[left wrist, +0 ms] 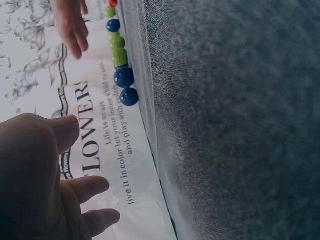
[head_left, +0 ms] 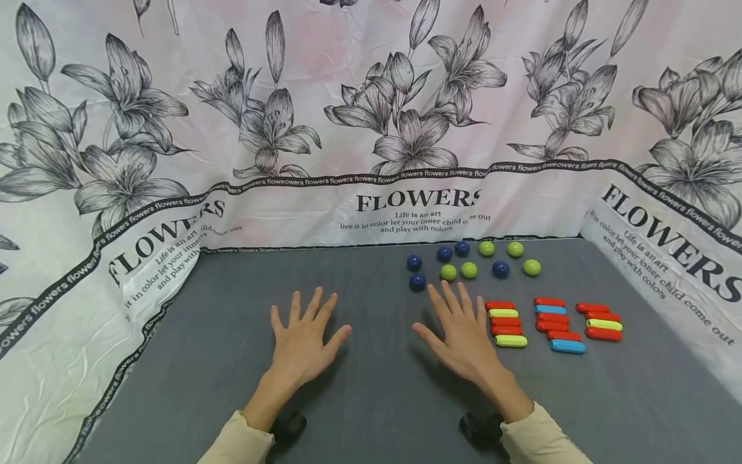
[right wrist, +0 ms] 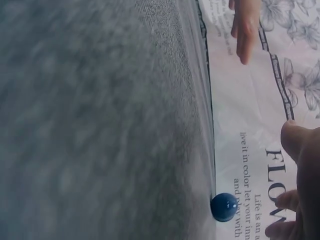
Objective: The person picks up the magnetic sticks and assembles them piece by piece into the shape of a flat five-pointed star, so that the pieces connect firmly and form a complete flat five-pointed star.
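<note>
My left hand [head_left: 304, 345] hovers above the grey table with its fingers spread, holding nothing. To its right, my right hand [head_left: 460, 335] is held out the same way, also holding nothing. Just beyond the right fingertips lie dark blue balls [head_left: 417, 282] and green balls [head_left: 448, 272]. Close by the right hand's outer side are short rounded sticks in red, yellow and blue, among them a yellow stick [head_left: 511, 341]. In the left wrist view the left hand [left wrist: 35, 175] is seen from the thumb side, with the balls past it.
A grey cloth covers the table [head_left: 371, 399]. Behind and at both sides hangs a white flower-printed curtain [head_left: 324, 212]. Farther right, more sticks lie in loose stacks, including a blue stick [head_left: 567, 347] and a red stick [head_left: 604, 334].
</note>
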The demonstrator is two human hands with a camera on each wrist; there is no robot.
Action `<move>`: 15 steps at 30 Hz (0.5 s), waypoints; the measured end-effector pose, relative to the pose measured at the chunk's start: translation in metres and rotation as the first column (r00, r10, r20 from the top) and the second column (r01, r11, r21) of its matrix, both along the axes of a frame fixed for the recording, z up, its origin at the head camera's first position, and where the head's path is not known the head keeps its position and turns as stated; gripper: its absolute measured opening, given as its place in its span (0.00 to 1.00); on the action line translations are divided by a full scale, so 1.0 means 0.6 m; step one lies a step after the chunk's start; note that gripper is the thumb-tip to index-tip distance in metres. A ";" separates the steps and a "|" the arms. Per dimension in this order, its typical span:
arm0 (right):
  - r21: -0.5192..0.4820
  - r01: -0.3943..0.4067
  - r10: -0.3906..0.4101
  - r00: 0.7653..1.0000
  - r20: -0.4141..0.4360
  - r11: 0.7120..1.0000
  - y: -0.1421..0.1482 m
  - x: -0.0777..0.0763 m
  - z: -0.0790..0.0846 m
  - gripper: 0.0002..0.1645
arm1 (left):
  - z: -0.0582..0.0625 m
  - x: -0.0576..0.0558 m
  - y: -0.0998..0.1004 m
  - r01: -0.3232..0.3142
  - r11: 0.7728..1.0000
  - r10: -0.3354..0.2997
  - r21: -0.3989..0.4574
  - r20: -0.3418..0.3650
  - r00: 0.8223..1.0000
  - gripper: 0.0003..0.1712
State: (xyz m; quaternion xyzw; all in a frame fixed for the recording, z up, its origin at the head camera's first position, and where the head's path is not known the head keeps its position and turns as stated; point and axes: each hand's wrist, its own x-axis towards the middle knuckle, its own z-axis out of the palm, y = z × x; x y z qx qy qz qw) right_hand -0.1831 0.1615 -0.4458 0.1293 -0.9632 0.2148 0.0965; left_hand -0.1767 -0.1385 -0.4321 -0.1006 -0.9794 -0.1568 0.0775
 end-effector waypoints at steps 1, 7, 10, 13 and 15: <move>-0.020 -0.015 0.015 1.000 0.008 1.000 0.004 0.000 -0.001 0.49 | 0.000 0.000 0.000 0.003 1.000 -0.003 -0.001 0.006 1.000 0.42; -0.092 -0.088 0.086 0.996 -0.026 0.992 0.034 0.004 -0.003 0.43 | -0.004 -0.003 0.000 0.019 1.000 -0.019 0.002 0.015 1.000 0.40; -0.103 -0.108 0.103 0.993 -0.048 0.989 0.046 0.006 -0.004 0.42 | -0.006 -0.005 -0.001 0.025 1.000 -0.025 0.004 0.043 0.999 0.39; -0.109 -0.118 0.113 0.992 -0.051 0.987 0.055 0.009 -0.005 0.41 | -0.006 -0.007 0.000 0.034 0.999 -0.035 0.012 0.078 0.996 0.38; -0.112 -0.121 0.116 0.992 -0.046 0.986 0.058 0.010 -0.006 0.41 | -0.006 -0.008 0.000 0.037 0.999 -0.038 0.012 0.106 0.994 0.38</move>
